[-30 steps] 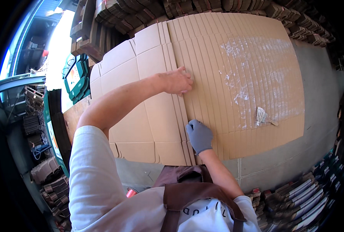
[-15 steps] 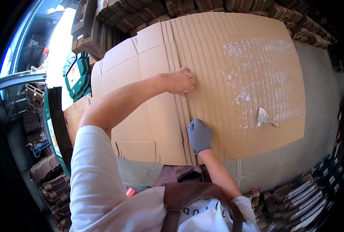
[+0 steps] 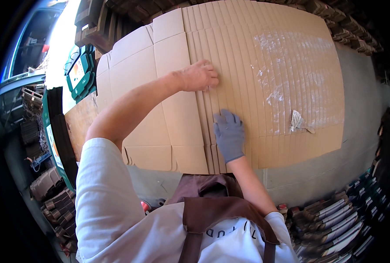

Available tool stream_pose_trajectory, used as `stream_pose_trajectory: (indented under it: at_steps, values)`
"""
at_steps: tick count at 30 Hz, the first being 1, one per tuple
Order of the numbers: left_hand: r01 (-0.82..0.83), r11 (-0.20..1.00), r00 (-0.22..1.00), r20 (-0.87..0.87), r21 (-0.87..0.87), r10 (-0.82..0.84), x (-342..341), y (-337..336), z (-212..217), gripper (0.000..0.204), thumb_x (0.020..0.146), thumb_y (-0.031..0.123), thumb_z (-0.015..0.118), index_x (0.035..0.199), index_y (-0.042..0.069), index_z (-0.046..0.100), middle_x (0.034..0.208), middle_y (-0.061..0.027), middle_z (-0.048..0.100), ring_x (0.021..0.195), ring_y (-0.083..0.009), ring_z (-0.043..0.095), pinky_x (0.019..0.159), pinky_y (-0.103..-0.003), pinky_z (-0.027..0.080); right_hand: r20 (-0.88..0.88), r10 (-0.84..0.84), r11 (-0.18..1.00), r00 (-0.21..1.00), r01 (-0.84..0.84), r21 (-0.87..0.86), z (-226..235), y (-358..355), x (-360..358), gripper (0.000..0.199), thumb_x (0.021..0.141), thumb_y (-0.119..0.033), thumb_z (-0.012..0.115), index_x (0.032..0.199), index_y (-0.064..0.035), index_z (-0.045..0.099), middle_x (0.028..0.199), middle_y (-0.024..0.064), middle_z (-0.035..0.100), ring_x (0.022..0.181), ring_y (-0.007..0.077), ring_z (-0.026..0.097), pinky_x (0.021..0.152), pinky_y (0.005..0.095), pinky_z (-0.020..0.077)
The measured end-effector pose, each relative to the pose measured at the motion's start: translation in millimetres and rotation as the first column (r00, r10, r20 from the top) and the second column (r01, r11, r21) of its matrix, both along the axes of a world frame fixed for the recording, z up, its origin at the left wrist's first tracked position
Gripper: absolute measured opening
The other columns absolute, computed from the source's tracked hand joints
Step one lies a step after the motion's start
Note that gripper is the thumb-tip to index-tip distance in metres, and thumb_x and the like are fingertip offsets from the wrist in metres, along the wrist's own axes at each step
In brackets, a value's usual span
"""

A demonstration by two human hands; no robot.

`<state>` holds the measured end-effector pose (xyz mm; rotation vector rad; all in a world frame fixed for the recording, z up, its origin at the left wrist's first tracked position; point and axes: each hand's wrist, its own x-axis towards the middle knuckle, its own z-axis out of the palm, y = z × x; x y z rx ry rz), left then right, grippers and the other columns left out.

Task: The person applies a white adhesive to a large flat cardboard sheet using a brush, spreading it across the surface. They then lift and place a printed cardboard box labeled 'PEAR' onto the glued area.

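Cardboard sheets (image 3: pixel 247 79) lie flat and spread out like a fan of cards, each one a bit over the next, and they fill most of the head view. They rest on a grey bench (image 3: pixel 357 144) that shows along the right and the near side.

At the left end of the fan lies a flat box blank (image 3: pixel 160 92) with flaps on its top and bottom edges.

The left hand (image 3: pixel 199 76) is bare. It reaches far out and rests on the sheets near the middle of the fan, right where the box blank meets the thin strips. Its grip is partly closed, with the fingers bent down onto the cardboard edges. I cannot tell if it is pinching a sheet.

The right hand (image 3: pixel 229 133) wears a grey glove. It lies flat on the sheets nearer to the body, just below the left hand. Its grip is open, fingers spread and pressing down, holding nothing.

Clear plastic wrap (image 3: pixel 291 74) lies shiny over the right part of the fan. A small crumpled bit of it (image 3: pixel 298 120) sits near its lower edge, well away from both hands.

The person wears a white shirt and a brown apron (image 3: pixel 212 210).

Dark stacks of folded cardboard (image 3: pixel 335 219) stand at the lower right. Green crates (image 3: pixel 79 76) sit at the upper left, beside the bench.
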<state>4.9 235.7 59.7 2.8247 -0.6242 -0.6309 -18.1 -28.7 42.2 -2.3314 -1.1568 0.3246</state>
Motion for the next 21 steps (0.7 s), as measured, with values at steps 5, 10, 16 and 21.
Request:
stream_pose_trajectory:
  at_steps: [5,10,16,21]
  values:
    - [-0.276,0.961,0.956,0.112,0.027,0.271,-16,-8,6,0.036,0.081,0.023,0.071,0.114,0.016,0.056,0.119,-0.0012,0.054,0.127,-0.0205,0.042,0.113,-0.055,0.027,0.176,0.138,0.990,0.975,-0.130,-0.054,-12,15,-2,0.033,0.081,-0.022,0.065,0.114,-0.0185,0.063,0.135,0.0057,0.051,0.120,0.0247,0.048,0.084,0.0427,0.0433]
    - [-0.762,0.626,0.587,0.232,-0.167,0.776,-62,-55,-7,0.053,0.084,0.022,0.068,0.133,0.012,0.050,0.148,-0.0084,0.037,0.143,-0.0290,0.026,0.111,-0.064,0.023,0.189,0.123,0.992,0.974,-0.118,-0.034,-17,15,-3,0.035,0.082,-0.024,0.066,0.116,-0.0203,0.062,0.135,0.0048,0.050,0.122,0.0243,0.045,0.086,0.0420,0.0428]
    - [-0.827,0.531,0.491,0.222,-0.186,0.842,-73,-58,-25,0.054,0.087,0.021,0.061,0.138,0.011,0.045,0.152,-0.0114,0.033,0.146,-0.0314,0.022,0.111,-0.064,0.021,0.187,0.152,0.987,0.971,-0.140,-0.074,-12,15,-4,0.038,0.080,-0.026,0.068,0.117,-0.0215,0.062,0.136,0.0048,0.049,0.123,0.0244,0.044,0.088,0.0427,0.0428]
    - [-0.816,0.534,0.487,0.237,-0.219,0.841,-75,-56,-30,0.055,0.087,0.021,0.060,0.138,0.009,0.044,0.152,-0.0116,0.033,0.146,-0.0309,0.022,0.113,-0.062,0.020,0.128,0.169,0.981,0.977,-0.154,-0.120,-11,14,-4,0.043,0.081,-0.026,0.068,0.123,-0.0199,0.063,0.141,0.0078,0.047,0.126,0.0270,0.042,0.094,0.0444,0.0384]
